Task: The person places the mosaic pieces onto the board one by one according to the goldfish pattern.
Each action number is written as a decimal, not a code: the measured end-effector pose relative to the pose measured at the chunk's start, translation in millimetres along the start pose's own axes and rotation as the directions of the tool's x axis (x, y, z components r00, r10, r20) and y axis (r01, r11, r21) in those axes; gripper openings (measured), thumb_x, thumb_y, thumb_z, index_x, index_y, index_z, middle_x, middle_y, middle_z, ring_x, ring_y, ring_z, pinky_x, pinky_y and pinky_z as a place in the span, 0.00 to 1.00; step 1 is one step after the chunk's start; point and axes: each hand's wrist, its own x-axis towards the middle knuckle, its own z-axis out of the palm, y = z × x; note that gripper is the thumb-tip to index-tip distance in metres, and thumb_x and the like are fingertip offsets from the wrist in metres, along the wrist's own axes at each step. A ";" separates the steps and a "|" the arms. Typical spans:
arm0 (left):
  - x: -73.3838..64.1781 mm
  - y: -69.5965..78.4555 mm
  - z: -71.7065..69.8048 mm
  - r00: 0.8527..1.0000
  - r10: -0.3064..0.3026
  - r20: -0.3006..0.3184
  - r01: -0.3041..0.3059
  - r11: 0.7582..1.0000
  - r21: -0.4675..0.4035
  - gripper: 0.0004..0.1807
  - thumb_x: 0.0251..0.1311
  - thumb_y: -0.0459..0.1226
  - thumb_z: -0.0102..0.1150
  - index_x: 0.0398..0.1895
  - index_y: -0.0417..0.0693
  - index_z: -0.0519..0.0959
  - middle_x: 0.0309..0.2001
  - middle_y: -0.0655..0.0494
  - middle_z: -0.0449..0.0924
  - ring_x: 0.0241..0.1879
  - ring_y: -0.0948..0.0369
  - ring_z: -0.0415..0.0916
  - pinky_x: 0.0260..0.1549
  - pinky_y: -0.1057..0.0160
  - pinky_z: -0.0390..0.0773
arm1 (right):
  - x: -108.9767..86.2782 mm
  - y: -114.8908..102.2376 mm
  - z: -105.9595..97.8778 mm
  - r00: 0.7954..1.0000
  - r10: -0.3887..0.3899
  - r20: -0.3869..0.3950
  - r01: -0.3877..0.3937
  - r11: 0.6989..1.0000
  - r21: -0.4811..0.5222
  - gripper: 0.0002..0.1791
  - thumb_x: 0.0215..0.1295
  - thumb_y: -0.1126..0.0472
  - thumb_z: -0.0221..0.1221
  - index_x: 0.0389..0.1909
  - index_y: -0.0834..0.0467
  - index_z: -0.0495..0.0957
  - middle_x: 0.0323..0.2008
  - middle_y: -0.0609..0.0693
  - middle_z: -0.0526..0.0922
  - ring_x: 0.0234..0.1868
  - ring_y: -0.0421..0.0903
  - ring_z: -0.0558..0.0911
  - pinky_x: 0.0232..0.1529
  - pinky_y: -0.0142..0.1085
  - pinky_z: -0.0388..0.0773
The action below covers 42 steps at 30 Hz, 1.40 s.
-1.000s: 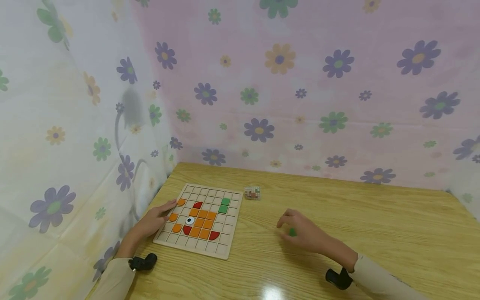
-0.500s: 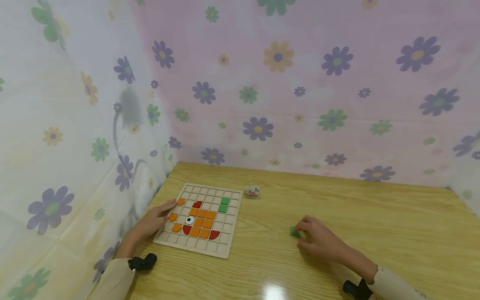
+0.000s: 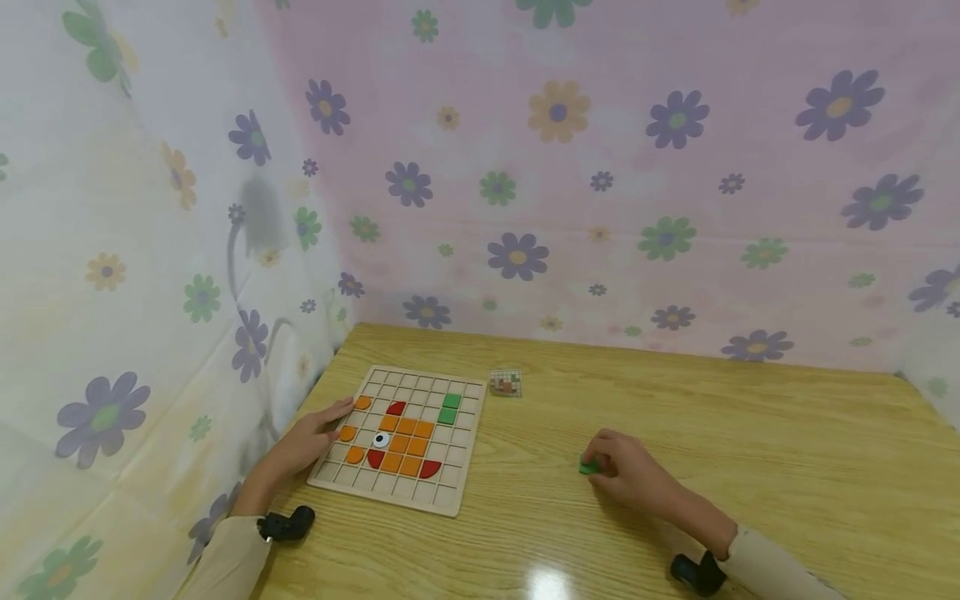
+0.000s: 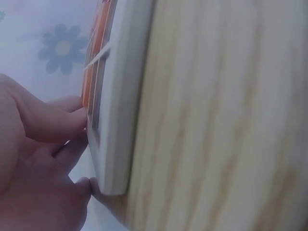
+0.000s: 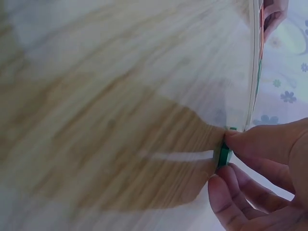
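Observation:
My left hand [image 3: 302, 443] rests at the left edge of a wooden grid board [image 3: 444, 493], its fingers touching the rim. On the board, orange squares, red quarter-round pieces, a white eye piece [image 3: 381, 439] and two green squares [image 3: 450, 408] form a picture. Orange round pieces [image 3: 355, 455] lie near the left side. To the right of the board, my right hand [image 3: 633, 473] pinches a green square tile [image 3: 587, 467] at the tabletop. In the right wrist view, thumb and fingertips hold the green tile [image 5: 224, 155] by its edges; fingers partly cover it.
A small picture card [image 3: 506, 383] lies on the wood-grain table [image 3: 525, 483] just right of the board's far corner. Flower-patterned cloth [image 3: 517, 208] hangs behind the table and along its left side. Each wrist wears a black camera [image 3: 288, 525].
My right hand has moved right, away from the board, and turned the green tile in its fingers; over the last half second it shifted slightly back left. My left hand and the board stay put.

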 end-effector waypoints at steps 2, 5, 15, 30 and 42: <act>0.3 0.2 0.3 1.000 0.000 0.000 0.000 1.000 -0.001 0.30 0.61 0.25 0.46 0.69 0.39 0.62 0.72 0.44 0.53 0.71 0.43 0.43 0.64 0.40 0.47 | 1.1 -1.7 1.1 1.000 -0.008 -0.007 0.008 1.000 0.009 0.06 0.52 0.73 0.66 0.30 0.61 0.81 0.30 0.46 0.74 0.25 0.34 0.69 0.24 0.28 0.73; 0.6 0.3 0.3 1.000 -0.002 0.000 0.002 1.000 0.002 0.30 0.61 0.24 0.45 0.69 0.39 0.61 0.72 0.44 0.53 0.71 0.43 0.43 0.65 0.40 0.47 | 2.0 -4.1 1.5 0.999 -0.026 -0.020 0.026 1.000 -0.010 0.06 0.51 0.73 0.66 0.29 0.62 0.81 0.30 0.46 0.75 0.23 0.33 0.68 0.23 0.27 0.72; 0.0 -1.0 1.4 1.000 0.015 -0.002 -0.015 1.000 0.018 0.30 0.60 0.24 0.44 0.69 0.37 0.61 0.71 0.43 0.53 0.71 0.43 0.44 0.64 0.41 0.48 | 4.1 -4.5 2.4 0.999 -0.037 -0.001 0.037 0.999 -0.039 0.06 0.50 0.74 0.64 0.28 0.61 0.82 0.29 0.46 0.77 0.24 0.34 0.70 0.23 0.28 0.73; 0.1 0.4 2.0 0.999 0.049 -0.020 -0.048 0.998 0.040 0.29 0.60 0.24 0.45 0.68 0.35 0.62 0.70 0.41 0.55 0.70 0.41 0.46 0.64 0.40 0.50 | 23.8 -16.2 9.9 0.996 -0.087 -0.001 0.087 0.996 0.005 0.05 0.53 0.71 0.64 0.29 0.58 0.82 0.30 0.45 0.77 0.24 0.33 0.70 0.24 0.28 0.73; -2.2 5.4 0.0 0.998 0.052 -0.026 -0.051 0.998 0.035 0.29 0.59 0.24 0.47 0.67 0.35 0.63 0.70 0.41 0.56 0.70 0.41 0.47 0.63 0.40 0.50 | 42.8 -26.3 25.3 0.994 -0.106 -0.014 0.107 0.991 0.079 0.06 0.52 0.73 0.64 0.29 0.60 0.82 0.30 0.48 0.78 0.25 0.35 0.74 0.26 0.28 0.76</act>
